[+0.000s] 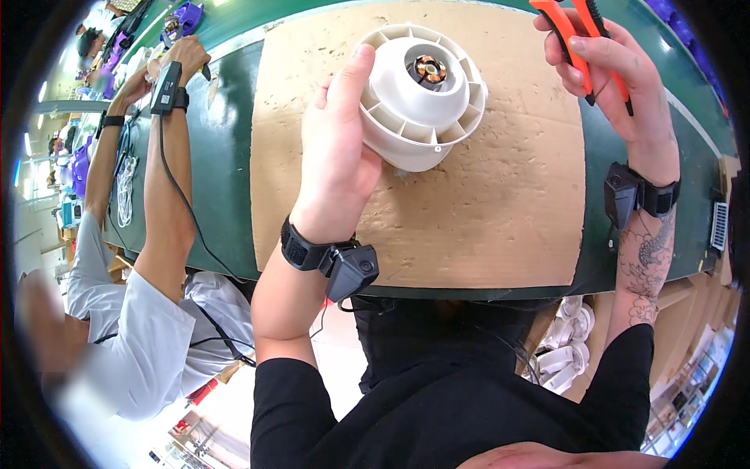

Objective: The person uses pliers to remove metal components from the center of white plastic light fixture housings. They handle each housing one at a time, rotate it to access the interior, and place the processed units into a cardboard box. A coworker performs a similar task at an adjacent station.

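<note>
My left hand (344, 129) grips the rim of a white round plastic fan housing (426, 105), thumb on top. The housing has radial ribs around its ring. In its central opening sits a motor winding (429, 70) with copper coils. Up at the right, my right hand (617, 66) has its fingers closed around a plier-like tool (569, 43) with two spread orange-and-black handles. The handle ends point down toward my palm. The tool's head is cut off by the upper edge of the view.
A worn cardboard sheet (500, 227) lies on the green table (223, 164) beneath the housing. On the left, a co-worker's hands (183, 59) work at the same table beside a coiled white cable (125, 191). White plastic parts (564, 356) sit in a box below the table's edge.
</note>
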Demonstrator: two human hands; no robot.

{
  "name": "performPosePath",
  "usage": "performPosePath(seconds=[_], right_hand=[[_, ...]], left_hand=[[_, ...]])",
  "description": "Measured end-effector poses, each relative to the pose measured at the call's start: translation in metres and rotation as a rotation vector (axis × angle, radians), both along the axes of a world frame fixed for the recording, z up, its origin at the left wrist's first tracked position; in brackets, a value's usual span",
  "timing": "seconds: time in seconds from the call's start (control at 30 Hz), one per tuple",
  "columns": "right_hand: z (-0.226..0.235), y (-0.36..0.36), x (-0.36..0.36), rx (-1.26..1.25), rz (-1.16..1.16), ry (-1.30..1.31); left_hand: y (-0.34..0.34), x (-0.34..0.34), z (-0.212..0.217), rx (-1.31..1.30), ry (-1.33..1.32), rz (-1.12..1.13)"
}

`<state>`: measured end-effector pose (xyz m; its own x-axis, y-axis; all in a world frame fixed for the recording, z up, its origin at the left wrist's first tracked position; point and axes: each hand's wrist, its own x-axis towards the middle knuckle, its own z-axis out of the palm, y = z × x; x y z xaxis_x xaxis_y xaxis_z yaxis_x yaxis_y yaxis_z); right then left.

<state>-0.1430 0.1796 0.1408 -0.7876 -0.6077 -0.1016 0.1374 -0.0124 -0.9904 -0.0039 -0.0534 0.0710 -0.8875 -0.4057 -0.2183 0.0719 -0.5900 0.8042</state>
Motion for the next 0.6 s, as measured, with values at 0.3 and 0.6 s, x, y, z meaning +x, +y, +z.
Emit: performPosePath(seconds=[0.3, 0.6], right_hand=[[-0.002, 0.011, -0.014, 0.416, 0.336, 0.395], [-0.018, 0.016, 0.003, 0.709, 0.288, 0.97]], left_hand=[[-0.001, -0.001, 0.001, -0.005, 0.013, -0.015], [-0.003, 0.001, -0.003, -0.079, -0.029, -0.037]])
